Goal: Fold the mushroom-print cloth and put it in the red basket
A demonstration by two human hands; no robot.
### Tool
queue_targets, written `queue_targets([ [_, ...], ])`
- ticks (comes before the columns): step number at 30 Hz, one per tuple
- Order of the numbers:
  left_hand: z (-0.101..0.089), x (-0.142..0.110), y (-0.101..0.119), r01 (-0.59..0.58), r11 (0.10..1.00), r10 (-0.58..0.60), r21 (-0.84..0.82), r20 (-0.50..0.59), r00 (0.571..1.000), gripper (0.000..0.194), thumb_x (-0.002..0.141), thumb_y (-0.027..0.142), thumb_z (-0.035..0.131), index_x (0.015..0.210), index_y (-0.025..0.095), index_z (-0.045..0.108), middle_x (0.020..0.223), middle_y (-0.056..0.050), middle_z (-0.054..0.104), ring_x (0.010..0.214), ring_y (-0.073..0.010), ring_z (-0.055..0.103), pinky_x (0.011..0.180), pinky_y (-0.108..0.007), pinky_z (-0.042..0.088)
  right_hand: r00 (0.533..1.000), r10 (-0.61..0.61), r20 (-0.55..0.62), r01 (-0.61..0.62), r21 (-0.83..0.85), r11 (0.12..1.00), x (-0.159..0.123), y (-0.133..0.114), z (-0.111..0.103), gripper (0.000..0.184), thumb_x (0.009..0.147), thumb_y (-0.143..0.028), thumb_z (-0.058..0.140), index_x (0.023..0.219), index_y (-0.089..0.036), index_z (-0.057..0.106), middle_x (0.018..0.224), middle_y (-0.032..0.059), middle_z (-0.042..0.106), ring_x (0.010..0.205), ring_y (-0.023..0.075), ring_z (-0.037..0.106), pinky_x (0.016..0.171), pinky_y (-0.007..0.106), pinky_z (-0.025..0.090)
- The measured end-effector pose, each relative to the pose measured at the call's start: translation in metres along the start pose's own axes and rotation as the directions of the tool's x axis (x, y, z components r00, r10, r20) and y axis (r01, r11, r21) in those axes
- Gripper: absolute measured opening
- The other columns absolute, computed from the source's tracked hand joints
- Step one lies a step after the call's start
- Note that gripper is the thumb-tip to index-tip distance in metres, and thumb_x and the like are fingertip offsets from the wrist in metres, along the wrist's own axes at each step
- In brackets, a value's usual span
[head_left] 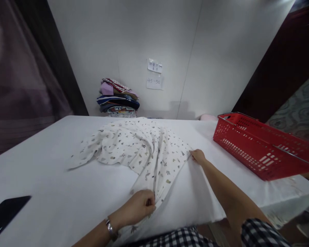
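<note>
A white printed cloth (144,147) with small grey-green leaf and animal motifs lies rumpled across the white-covered table (48,164). Its kind of garment or sheet cannot be made out. My left hand (137,207), with a metal bracelet at the wrist, is closed on the near part of the cloth, close to the table's front edge. Farther off to the right, my right hand (197,156) pinches the cloth's right corner. Between the two hands the edge runs fairly straight, while folds bunch in the middle and the far left part spreads loosely.
A red plastic basket (260,144) with metal handles stands on the right of the table. Folded clothes (119,97) are stacked at the back by the wall. A black phone-like slab (7,216) lies front left. Handwritten paper signs (155,82) hang on the wall.
</note>
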State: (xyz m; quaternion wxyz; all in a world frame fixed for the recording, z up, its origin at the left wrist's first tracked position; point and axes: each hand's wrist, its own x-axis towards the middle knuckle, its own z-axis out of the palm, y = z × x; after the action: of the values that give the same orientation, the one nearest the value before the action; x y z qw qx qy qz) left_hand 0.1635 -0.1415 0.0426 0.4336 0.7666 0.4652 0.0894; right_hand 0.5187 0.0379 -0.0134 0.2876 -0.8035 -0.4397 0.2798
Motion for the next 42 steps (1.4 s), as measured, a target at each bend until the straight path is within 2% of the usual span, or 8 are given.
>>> queue_targets([
  [7,0.003,0.001,-0.001,0.017,0.998,-0.017,0.065,0.008,1.0,0.008,0.07,0.022,0.049,0.069,0.019,0.056,0.077,0.0,0.059,0.074,-0.0145,0.052,0.064,-0.024,0.036,0.993,-0.09,-0.08,0.07,-0.23,0.971,0.012,-0.006,-0.001,0.006,0.071,-0.021,0.06,0.074,-0.015,0.062,0.085,0.0121,0.067,0.091,0.0251,0.062,0.067,0.027,0.042],
  [13,0.005,0.004,-0.001,0.005,0.995,-0.006,0.103,0.013,1.0,0.009,0.068,0.023,0.05,0.068,0.019,0.058,0.078,0.0,0.061,0.074,-0.0148,0.052,0.063,-0.023,0.037,0.989,-0.138,-0.063,0.119,-0.238,0.964,0.008,-0.004,-0.002,0.012,0.071,-0.027,0.06,0.077,-0.016,0.062,0.088,0.0114,0.066,0.093,0.0259,0.06,0.07,0.029,0.042],
  [19,0.006,0.003,-0.002,0.011,0.995,-0.01,0.095,-0.009,1.0,0.009,0.069,0.024,0.052,0.069,0.019,0.059,0.08,-0.001,0.062,0.075,-0.0155,0.053,0.065,-0.024,0.038,0.975,-0.223,-0.02,0.222,-0.055,0.974,0.0,-0.014,-0.008,0.008,0.07,-0.021,0.055,0.063,-0.018,0.055,0.071,0.0047,0.062,0.084,0.0214,0.06,0.067,0.026,0.044],
  [24,0.002,0.004,0.01,0.05,0.994,-0.062,-0.097,-0.125,0.99,0.03,0.076,0.042,0.056,0.096,0.021,0.061,0.091,-0.002,0.063,0.079,-0.0165,0.056,0.069,-0.027,0.042,0.93,-0.356,0.086,0.324,0.263,0.909,-0.037,-0.07,0.002,0.016,0.076,-0.034,0.052,0.071,-0.019,0.05,0.071,0.0009,0.061,0.071,0.0151,0.061,0.062,0.025,0.05],
  [29,0.001,0.02,0.03,0.093,0.941,-0.176,-0.326,-0.234,0.956,0.073,0.073,0.055,0.058,0.135,0.024,0.037,0.11,-0.007,0.058,0.069,-0.0159,0.057,0.064,-0.031,0.048,0.57,-0.726,0.384,0.303,0.723,0.621,-0.149,-0.131,0.03,0.021,0.068,-0.033,0.068,0.07,-0.019,0.053,0.061,-0.0031,0.057,0.056,0.0119,0.056,0.058,0.027,0.05],
  [35,0.012,0.021,0.005,0.051,0.979,-0.137,-0.196,-0.455,0.88,0.029,0.078,0.037,0.046,0.099,0.029,0.063,0.098,-0.006,0.065,0.102,-0.0265,0.054,0.088,-0.038,0.045,0.005,-0.943,0.333,0.65,0.715,0.256,-0.251,-0.141,0.039,0.011,0.078,-0.024,0.058,0.069,-0.021,0.053,0.074,0.0011,0.061,0.07,0.0127,0.057,0.066,0.025,0.046],
  [39,0.009,0.002,-0.008,-0.06,0.974,-0.072,-0.217,-0.555,0.828,0.034,0.08,0.044,0.041,0.092,0.025,0.066,0.087,-0.004,0.067,0.09,-0.0245,0.057,0.085,-0.037,0.047,-0.03,-0.95,0.311,0.526,0.813,0.249,-0.257,-0.135,0.037,0.009,0.08,-0.023,0.057,0.072,-0.02,0.055,0.078,0.0033,0.062,0.072,0.0137,0.058,0.065,0.025,0.046],
  [42,0.005,-0.009,-0.003,-0.135,0.965,-0.01,-0.226,-0.545,0.838,0.037,0.084,0.048,0.041,0.086,0.021,0.067,0.083,-0.003,0.068,0.08,-0.02,0.059,0.077,-0.031,0.048,0.18,-0.929,0.323,0.385,0.846,0.369,-0.242,-0.127,0.036,0.009,0.079,-0.026,0.062,0.073,-0.02,0.057,0.091,0.0051,0.063,0.081,0.0155,0.059,0.071,0.028,0.046],
])
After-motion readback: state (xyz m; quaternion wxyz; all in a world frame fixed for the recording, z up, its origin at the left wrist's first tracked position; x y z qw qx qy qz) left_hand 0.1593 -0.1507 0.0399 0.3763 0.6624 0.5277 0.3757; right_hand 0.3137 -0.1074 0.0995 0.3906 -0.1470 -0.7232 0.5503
